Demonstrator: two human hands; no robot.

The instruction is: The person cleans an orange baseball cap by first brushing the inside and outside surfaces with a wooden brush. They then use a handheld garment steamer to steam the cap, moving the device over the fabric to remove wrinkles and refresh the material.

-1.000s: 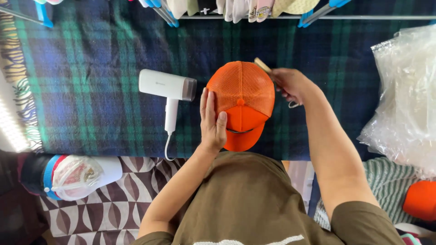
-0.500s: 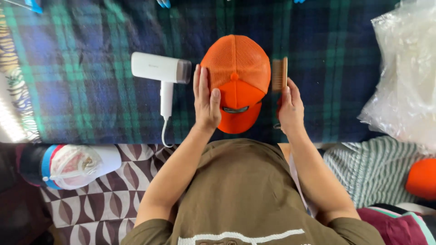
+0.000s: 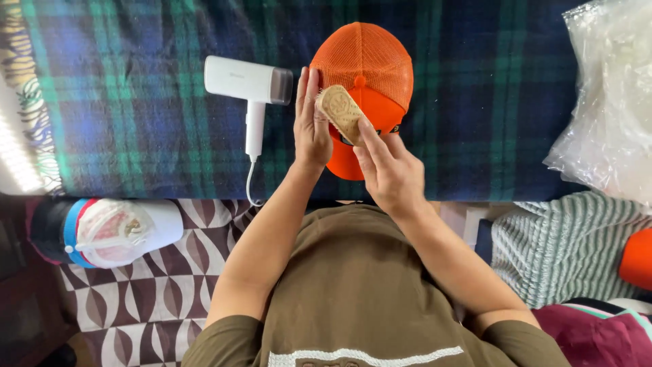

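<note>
An orange mesh-backed cap [image 3: 370, 64] lies on a blue and green plaid cloth [image 3: 136, 102], its brim toward me. My left hand [image 3: 309, 122] rests flat against the cap's left side, fingers straight. My right hand [image 3: 387, 170] holds a small wooden brush [image 3: 339, 109] over the front of the cap, bristles turned toward the left hand. A white hair dryer [image 3: 248, 85] lies just left of the cap, its cord trailing toward me.
A crinkled clear plastic bag [image 3: 611, 102] sits at the right. A white cap with mesh [image 3: 112, 231] lies lower left on a patterned cloth. At the lower right are a striped fabric [image 3: 564, 245] and an orange object [image 3: 638, 258] at the frame's edge.
My right hand has moved the brush from the cap's right side across to its front, near the left hand. The left hand stays against the cap's left side.
</note>
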